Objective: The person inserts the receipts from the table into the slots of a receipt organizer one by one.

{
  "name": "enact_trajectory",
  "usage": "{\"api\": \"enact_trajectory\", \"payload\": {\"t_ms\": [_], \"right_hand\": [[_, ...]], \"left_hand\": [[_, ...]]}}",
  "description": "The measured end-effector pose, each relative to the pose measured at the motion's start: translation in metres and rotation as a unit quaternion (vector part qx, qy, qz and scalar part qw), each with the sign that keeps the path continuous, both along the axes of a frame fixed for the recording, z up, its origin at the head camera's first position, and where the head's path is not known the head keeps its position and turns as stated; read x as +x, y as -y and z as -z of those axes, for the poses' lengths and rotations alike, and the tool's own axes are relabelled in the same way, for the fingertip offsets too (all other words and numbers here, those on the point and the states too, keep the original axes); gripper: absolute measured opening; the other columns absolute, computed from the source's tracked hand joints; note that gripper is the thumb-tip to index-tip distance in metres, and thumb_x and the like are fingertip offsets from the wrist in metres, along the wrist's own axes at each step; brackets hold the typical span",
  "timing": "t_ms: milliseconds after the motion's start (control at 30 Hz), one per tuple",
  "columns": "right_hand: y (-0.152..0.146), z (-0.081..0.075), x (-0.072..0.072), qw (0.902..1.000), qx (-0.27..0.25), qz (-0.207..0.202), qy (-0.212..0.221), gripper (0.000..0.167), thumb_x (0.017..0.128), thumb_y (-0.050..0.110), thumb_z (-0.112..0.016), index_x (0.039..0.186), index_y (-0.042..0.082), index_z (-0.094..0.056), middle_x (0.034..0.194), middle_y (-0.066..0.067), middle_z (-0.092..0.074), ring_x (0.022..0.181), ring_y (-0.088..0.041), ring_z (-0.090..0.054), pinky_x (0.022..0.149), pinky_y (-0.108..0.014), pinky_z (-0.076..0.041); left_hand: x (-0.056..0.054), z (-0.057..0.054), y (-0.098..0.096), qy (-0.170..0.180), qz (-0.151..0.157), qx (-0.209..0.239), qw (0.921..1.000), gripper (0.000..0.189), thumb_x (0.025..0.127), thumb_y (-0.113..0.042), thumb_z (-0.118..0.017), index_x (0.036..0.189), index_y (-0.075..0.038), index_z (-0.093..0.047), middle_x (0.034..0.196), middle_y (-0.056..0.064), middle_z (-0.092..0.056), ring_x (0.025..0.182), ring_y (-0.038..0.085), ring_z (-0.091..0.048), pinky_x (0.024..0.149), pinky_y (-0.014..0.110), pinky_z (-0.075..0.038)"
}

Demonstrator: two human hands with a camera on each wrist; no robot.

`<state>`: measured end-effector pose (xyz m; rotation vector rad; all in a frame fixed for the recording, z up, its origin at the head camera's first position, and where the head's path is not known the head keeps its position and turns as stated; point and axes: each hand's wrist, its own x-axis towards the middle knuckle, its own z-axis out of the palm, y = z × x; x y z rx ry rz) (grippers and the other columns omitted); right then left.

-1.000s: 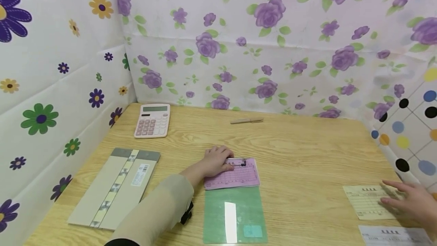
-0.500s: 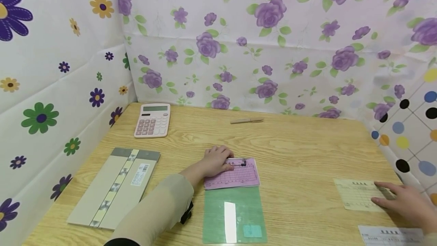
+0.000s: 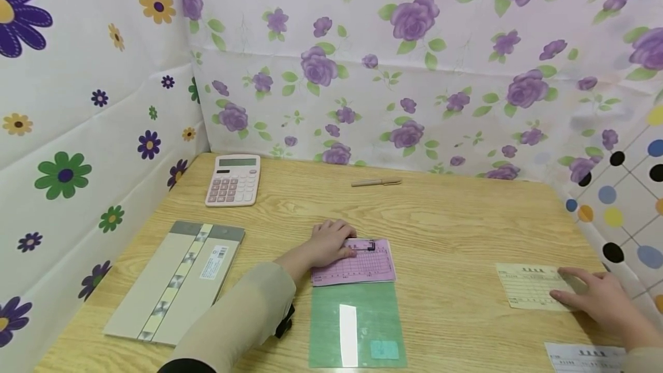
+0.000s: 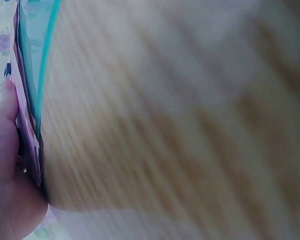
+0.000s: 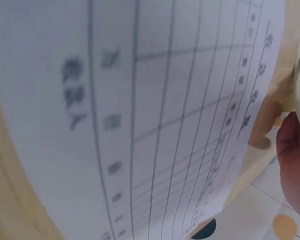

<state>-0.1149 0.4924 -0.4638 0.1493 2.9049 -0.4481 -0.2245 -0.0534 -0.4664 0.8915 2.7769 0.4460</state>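
A green translucent clipboard (image 3: 326, 321) lies near the middle of the table, with pink printed sheets (image 3: 370, 266) at its top. My left hand (image 3: 330, 244) grips its upper left end, thumb over the metal clip (image 3: 370, 246) and fingers past the top edge. The left wrist view shows this thumb upright against the pink sheets. At the right, my right hand (image 3: 595, 298) has thumb and index finger apart on the right end of a pale yellow receipt slip (image 3: 528, 289). Its other fingers are mostly hidden. A white receipt slip (image 5: 180, 115) fills much of the right wrist view.
A beige file folder (image 3: 178, 284) with a shiny strip lies on the left. Behind it is a pink calculator (image 3: 233, 181). A tan pen (image 3: 376, 182) lies at the back. Flowered cloth (image 3: 357, 56) encloses the table. A black object (image 3: 284, 327) shows beside the left sleeve.
My right hand and the yellow slip have moved left and away from me, with the slip turning slightly. My left hand stays on the clipboard.
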Motion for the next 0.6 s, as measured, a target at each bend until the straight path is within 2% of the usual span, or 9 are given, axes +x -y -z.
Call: {"api": "enact_trajectory", "payload": {"t_ms": [233,367,467,600], "right_hand": [[0.001,-0.006,-0.002,0.9999,-0.012,0.011,-0.002,0.088,0.086,0.061,-0.053,0.132,-0.012,-0.035,0.122,-0.050,-0.030,0.107,-0.065,-0.031,0.081,-0.067,-0.033],[0.000,-0.004,-0.004,0.9994,-0.032,0.008,0.003,0.083,0.087,0.060,-0.052,0.132,-0.009,-0.040,0.126,-0.047,-0.031,0.109,-0.064,-0.032,0.081,-0.066,-0.033],[0.004,-0.003,-0.005,0.9994,-0.034,-0.002,-0.009,0.076,0.088,0.059,-0.051,0.128,-0.006,-0.048,0.127,-0.043,-0.036,0.108,-0.062,-0.035,0.080,-0.064,-0.035],[0.014,-0.003,-0.005,0.9978,-0.065,-0.013,0.002,0.071,0.090,0.056,-0.050,0.129,-0.003,-0.050,0.130,-0.040,-0.039,0.111,-0.061,-0.035,0.080,-0.063,-0.036]], "left_hand": [[-0.001,-0.001,-0.001,-0.005,0.001,0.003,1.0000,0.042,0.090,-0.047,-0.055,0.125,-0.023,-0.051,0.130,-0.002,-0.045,0.115,0.022,-0.039,0.096,0.046,-0.025],[-0.001,-0.002,0.000,-0.007,0.002,0.002,1.0000,0.042,0.090,-0.047,-0.055,0.124,-0.023,-0.051,0.129,-0.002,-0.045,0.115,0.021,-0.039,0.096,0.047,-0.025],[-0.001,-0.001,0.000,-0.005,0.003,0.003,1.0000,0.042,0.090,-0.046,-0.055,0.124,-0.023,-0.051,0.129,-0.002,-0.045,0.114,0.022,-0.039,0.096,0.047,-0.025],[-0.002,0.001,0.001,0.002,0.001,0.004,1.0000,0.041,0.090,-0.046,-0.055,0.124,-0.023,-0.051,0.130,-0.001,-0.045,0.115,0.023,-0.039,0.096,0.047,-0.025]]}}
